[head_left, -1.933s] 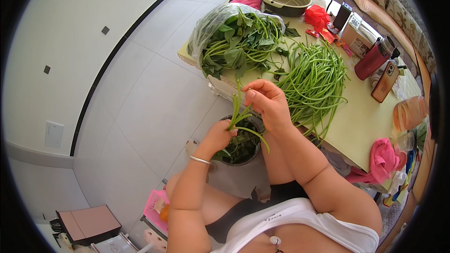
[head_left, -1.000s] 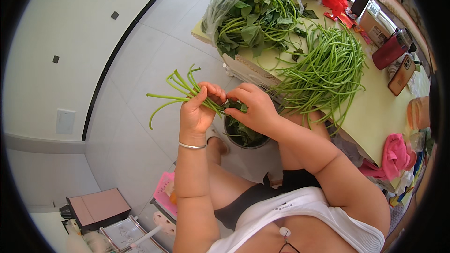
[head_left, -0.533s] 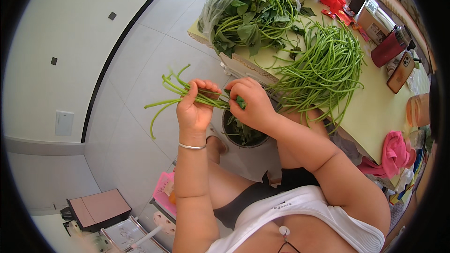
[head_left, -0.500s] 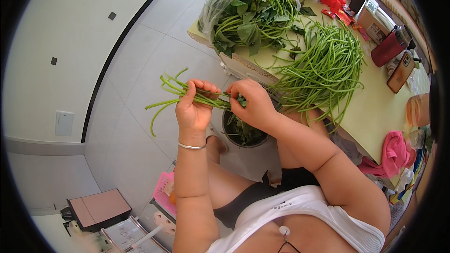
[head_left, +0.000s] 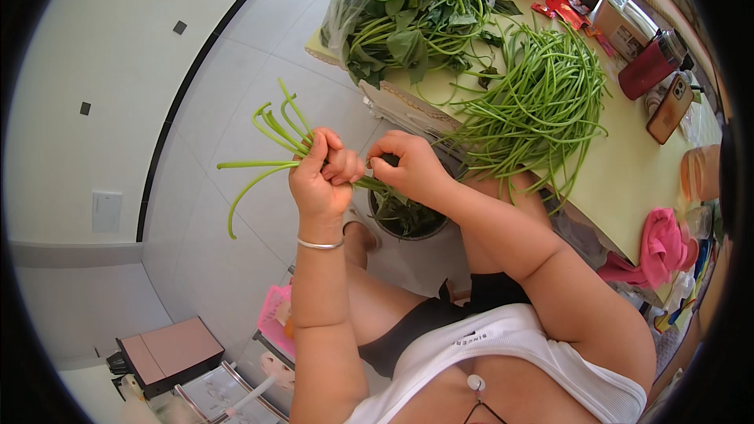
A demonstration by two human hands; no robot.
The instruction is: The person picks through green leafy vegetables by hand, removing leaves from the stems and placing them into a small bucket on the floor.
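Bright, diffuse light is illuminating the scene evenly. Soft shadow is darkening the space beneath the table (head_left: 624, 173). The fisheye lens is bending the black floor strip (head_left: 214, 37) into a curve; vignetting is enclosing the field.

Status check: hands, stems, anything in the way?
Left hand gripping green stems. Right hand near their other end, grip unclear. Nothing seen blocking; bin of leaves below.

The left forearm (head_left: 320, 290) points nearly straight toward the far side, the left hand (head_left: 320, 180) closed, its fingers (head_left: 343, 165) folded inward. The right forearm (head_left: 499, 224) slants far and left; just right of the left hand, the right hand (head_left: 410, 166) curves, knuckles up.
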